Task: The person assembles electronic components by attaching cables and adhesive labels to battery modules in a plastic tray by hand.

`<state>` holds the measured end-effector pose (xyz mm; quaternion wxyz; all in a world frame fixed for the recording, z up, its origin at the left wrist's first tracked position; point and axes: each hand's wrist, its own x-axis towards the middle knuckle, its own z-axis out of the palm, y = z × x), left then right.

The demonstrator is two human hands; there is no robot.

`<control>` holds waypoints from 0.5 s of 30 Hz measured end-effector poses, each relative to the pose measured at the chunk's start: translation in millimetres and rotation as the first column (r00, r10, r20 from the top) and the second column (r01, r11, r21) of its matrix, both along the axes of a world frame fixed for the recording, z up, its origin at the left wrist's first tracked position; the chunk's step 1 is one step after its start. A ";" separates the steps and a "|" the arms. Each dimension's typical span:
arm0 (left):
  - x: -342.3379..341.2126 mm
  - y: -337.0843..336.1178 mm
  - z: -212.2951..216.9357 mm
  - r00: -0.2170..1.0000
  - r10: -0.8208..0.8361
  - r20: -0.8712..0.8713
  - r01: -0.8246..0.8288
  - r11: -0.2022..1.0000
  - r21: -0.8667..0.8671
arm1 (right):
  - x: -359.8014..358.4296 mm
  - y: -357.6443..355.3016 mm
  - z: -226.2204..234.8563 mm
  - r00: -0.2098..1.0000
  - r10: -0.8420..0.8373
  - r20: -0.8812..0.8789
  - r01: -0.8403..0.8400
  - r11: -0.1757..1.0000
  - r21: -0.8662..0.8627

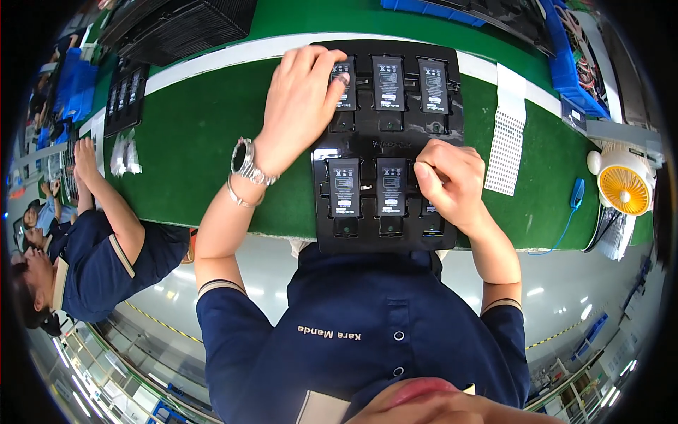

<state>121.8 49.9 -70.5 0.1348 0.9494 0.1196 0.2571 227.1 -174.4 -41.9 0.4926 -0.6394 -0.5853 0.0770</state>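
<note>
Batteries lie lengthwise across the tray (387, 141); your left hand (300, 99) presses the far-left battery (342, 83), right hand (452, 180) pinches the near-right battery (429, 209).

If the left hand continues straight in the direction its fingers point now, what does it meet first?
The left hand points right along the far row of the black plastic tray. Its fingers already lie on the first flat black battery; next would probably be the middle battery.

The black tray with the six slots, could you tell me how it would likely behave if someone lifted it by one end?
The black tray looks thin and moulded, so it may flex. Its flat batteries sit in recesses and would probably stay put. It looks light for its size.
</note>
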 end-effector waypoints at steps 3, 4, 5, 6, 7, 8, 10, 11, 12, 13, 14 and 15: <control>4.2 8.1 -10.5 0.993 0.039 -0.114 -0.029 0.996 0.081 | -6.5 0.0 -5.2 0.932 -0.129 -0.338 0.067 0.980 -0.189; 5.1 7.9 -10.8 0.991 0.036 -0.132 -0.026 0.996 0.079 | -6.5 -0.3 -10.4 0.932 -0.128 -0.338 0.067 0.980 -0.187; 2.2 7.3 -9.1 0.981 0.021 -0.195 -0.013 0.999 0.040 | -6.1 0.1 -17.4 0.879 -0.170 -0.445 0.044 0.959 -0.279; -1.2 6.1 -4.6 0.980 0.015 -0.199 -0.007 0.999 0.040 | -6.3 0.2 -24.3 0.810 -0.225 -0.542 0.013 0.930 -0.368; -4.9 5.2 1.9 0.971 -0.019 -0.239 0.022 1.000 0.009 | -8.8 3.2 -28.2 0.772 -0.228 -0.593 0.000 0.933 -0.359; -8.0 4.5 6.8 0.959 -0.054 -0.278 0.050 0.998 -0.022 | -9.7 2.3 -31.0 0.768 -0.234 -0.596 0.005 0.933 -0.361; -12.4 5.5 13.5 0.943 -0.067 -0.326 0.058 0.998 -0.039 | -9.9 3.8 -33.6 0.757 -0.239 -0.608 -0.073 0.894 -0.442; -14.1 5.0 16.7 0.931 -0.076 -0.356 0.074 0.997 -0.018 | -12.2 4.6 -33.8 0.738 -0.232 -0.633 -0.081 0.902 -0.425; -16.5 3.2 18.4 0.919 -0.080 -0.386 0.087 0.996 0.002 | -13.3 4.2 -32.9 0.739 -0.231 -0.633 -0.083 0.901 -0.426; -18.3 0.7 19.0 0.913 -0.070 -0.401 0.085 0.996 0.019 | -14.2 3.6 -31.3 0.727 -0.231 -0.647 -0.114 0.888 -0.445; -18.9 -2.0 18.7 0.914 -0.069 -0.401 0.082 0.996 0.017 | -14.3 3.3 -30.2 0.715 -0.231 -0.660 -0.145 0.874 -0.463; -19.4 -4.7 18.6 0.909 -0.043 -0.415 0.083 0.993 0.079 | -14.6 3.5 -29.4 0.744 -0.212 -0.634 -0.150 0.871 -0.468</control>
